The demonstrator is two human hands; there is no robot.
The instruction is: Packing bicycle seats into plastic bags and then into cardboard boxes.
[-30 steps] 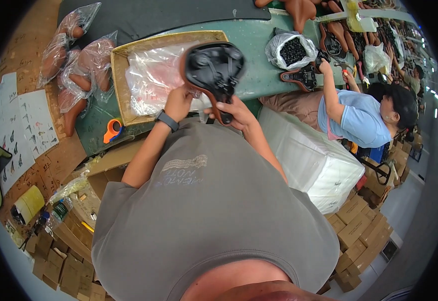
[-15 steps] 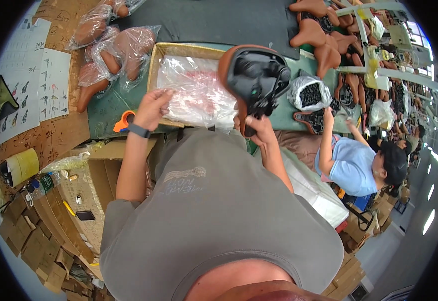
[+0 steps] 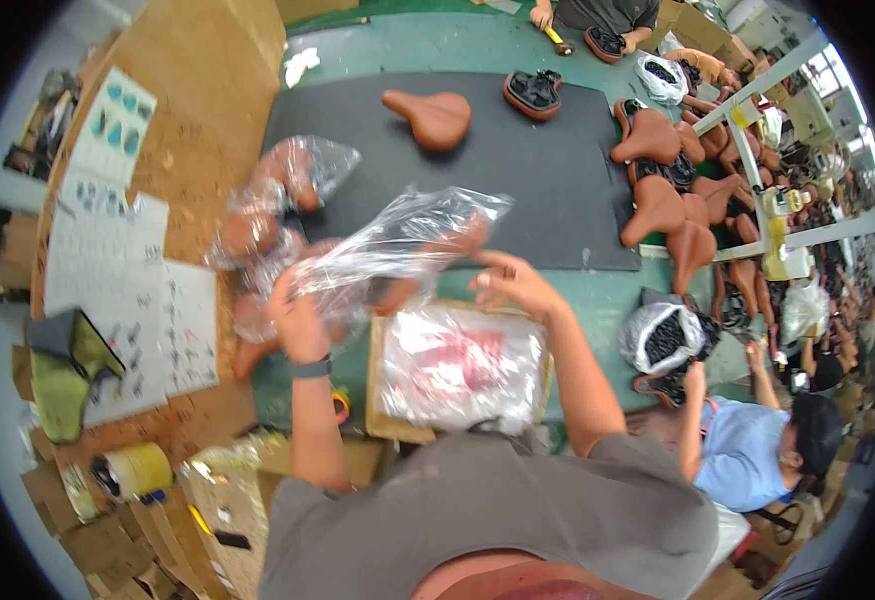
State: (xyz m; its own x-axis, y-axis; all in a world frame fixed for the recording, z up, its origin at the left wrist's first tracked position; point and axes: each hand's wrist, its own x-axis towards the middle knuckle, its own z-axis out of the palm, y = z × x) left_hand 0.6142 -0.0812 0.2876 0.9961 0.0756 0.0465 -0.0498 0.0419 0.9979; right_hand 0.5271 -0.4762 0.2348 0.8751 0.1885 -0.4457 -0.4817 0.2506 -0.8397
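Your left hand [image 3: 299,322] grips the lower end of a clear plastic bag [image 3: 397,250] with a brown bicycle saddle inside, lifting it above the worktop [image 3: 457,45]; your right hand [image 3: 512,283] hovers beside it, fingers spread, holding nothing; beneath sits a cardboard box [image 3: 382,420] of flat bags, close for refills; bagged saddles [image 3: 272,200] pile leftward.
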